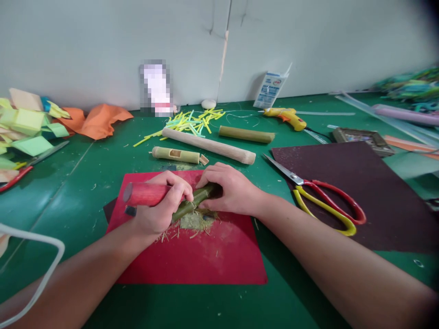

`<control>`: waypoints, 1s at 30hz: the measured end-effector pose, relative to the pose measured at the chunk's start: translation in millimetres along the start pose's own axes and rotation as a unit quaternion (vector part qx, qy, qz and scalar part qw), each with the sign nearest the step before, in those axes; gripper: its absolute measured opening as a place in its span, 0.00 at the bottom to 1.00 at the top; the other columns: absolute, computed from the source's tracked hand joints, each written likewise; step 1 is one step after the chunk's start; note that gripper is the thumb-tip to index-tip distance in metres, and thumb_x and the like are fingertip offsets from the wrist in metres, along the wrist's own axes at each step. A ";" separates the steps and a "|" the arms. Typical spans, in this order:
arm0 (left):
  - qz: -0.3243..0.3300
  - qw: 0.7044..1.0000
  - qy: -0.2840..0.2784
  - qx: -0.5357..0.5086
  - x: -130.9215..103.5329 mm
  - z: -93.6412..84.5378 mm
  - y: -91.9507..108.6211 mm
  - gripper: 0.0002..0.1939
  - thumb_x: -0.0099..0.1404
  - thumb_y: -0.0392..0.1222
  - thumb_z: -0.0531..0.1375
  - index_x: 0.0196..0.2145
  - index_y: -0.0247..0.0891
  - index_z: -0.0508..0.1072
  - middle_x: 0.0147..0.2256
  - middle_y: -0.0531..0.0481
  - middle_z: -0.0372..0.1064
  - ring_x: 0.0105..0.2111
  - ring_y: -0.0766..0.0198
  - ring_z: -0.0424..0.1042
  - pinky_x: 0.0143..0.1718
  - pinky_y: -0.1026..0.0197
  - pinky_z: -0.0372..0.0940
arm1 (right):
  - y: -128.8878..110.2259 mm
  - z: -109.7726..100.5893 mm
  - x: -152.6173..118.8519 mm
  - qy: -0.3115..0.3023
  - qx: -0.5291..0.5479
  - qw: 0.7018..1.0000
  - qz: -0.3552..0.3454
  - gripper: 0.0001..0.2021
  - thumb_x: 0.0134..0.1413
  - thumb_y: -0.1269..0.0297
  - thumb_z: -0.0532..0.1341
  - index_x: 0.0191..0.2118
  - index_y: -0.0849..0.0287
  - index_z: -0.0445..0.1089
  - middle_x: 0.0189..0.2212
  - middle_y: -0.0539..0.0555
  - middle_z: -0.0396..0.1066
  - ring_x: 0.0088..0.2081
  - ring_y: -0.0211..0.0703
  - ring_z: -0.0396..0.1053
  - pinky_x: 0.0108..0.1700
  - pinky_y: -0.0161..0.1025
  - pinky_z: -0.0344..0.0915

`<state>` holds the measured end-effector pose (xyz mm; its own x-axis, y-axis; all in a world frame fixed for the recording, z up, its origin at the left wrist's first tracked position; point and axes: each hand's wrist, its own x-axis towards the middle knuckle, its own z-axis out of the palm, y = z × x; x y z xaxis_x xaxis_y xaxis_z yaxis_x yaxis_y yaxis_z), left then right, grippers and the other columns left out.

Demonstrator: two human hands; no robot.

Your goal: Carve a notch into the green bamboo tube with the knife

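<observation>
Diagonally over a red sheet (206, 265), a green bamboo piece (187, 209) lay between my hands, its long axis rising from near left to far right. Its left end sat above the sheet; the right end ran beneath my right hand (233, 187) and was hidden from view. Pale shavings (206, 224) were scattered around it.

The red sheet's near part was bare, and beyond its near edge the green counter (144, 306) offered open room between my forearms. More bare counter lay to the left, short of the colored papers (30, 123). On the far side, space was tighter: a notched bamboo tube (190, 156) lay near the sheet's far edge, with a pale stick (209, 145) behind it. To the right, scissors (295, 177) rested partly on a dark sheet (387, 205), their tips pointing far left.

My left hand (159, 214) was closed around a thick red handle (147, 194), its blunt end pointing left and its working end out of sight, the fingertips beside the bamboo. My right hand was curled partly closed over the bamboo, fingers on the far side and thumb nearer me, holding it.
</observation>
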<state>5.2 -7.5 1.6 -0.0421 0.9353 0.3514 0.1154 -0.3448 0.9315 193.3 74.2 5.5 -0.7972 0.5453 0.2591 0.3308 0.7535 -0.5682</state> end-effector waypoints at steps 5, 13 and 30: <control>-0.037 0.997 -0.021 0.063 3.1 4.9 17.8 0.12 0.66 0.39 0.56 0.25 0.37 0.72 0.26 0.52 0.72 0.18 0.73 0.59 0.20 0.66 0.56 | -1.0 -0.8 -0.6 0.000 0.003 1.000 0.003 0.13 0.42 0.62 0.72 0.35 0.58 0.73 0.33 0.52 0.71 0.37 0.43 0.65 0.41 0.40 0.58; -0.187 0.980 -0.048 -0.054 22.6 -0.3 14.1 0.14 0.63 0.42 0.57 0.22 0.35 0.70 0.23 0.50 0.73 0.13 0.75 0.56 0.15 0.67 0.50 | -1.4 -1.0 0.7 -0.007 0.013 0.999 0.033 0.15 0.40 0.61 0.73 0.34 0.60 0.72 0.33 0.52 0.72 0.38 0.44 0.64 0.40 0.40 0.58; -0.383 0.914 -0.010 -0.129 36.2 -13.2 7.1 0.13 0.59 0.48 0.64 0.27 0.34 0.73 0.23 0.48 0.72 0.12 0.73 0.61 0.12 0.68 0.56 | -4.9 2.0 -1.3 -0.010 -0.021 0.997 0.067 0.18 0.39 0.59 0.73 0.34 0.59 0.69 0.36 0.53 0.72 0.41 0.47 0.65 0.42 0.42 0.58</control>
<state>-8.6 22.9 22.2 0.0052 0.9104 -0.4138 -0.1789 0.4080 0.8953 191.7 69.0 6.3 -0.7547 0.6346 0.1666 0.4554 0.6895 -0.5632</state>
